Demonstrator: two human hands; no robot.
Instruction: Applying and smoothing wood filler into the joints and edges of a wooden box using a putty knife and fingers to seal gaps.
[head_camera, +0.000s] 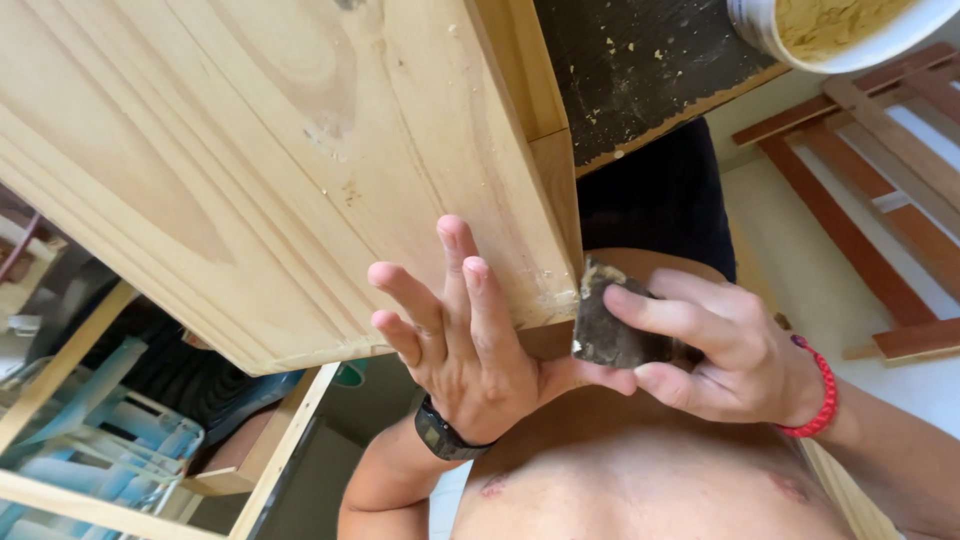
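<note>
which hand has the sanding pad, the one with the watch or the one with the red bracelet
The right hand, with the red bracelet, grips the dark sanding pad against the wooden panel's corner. The left hand, wearing the black watch, lies flat and open on the wood.

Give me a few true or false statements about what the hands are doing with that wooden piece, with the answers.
1. The right hand grips a dark sanding block against the corner of the pale wooden panel. True.
2. The left hand is closed in a fist. False: its fingers are spread open beside the panel's corner.
3. A black watch sits on the left wrist. True.
4. The right wrist is bare. False: it wears a red bracelet.
5. The white tub at the top is filled with blue paint. False: it holds a tan, pasty material.
</note>
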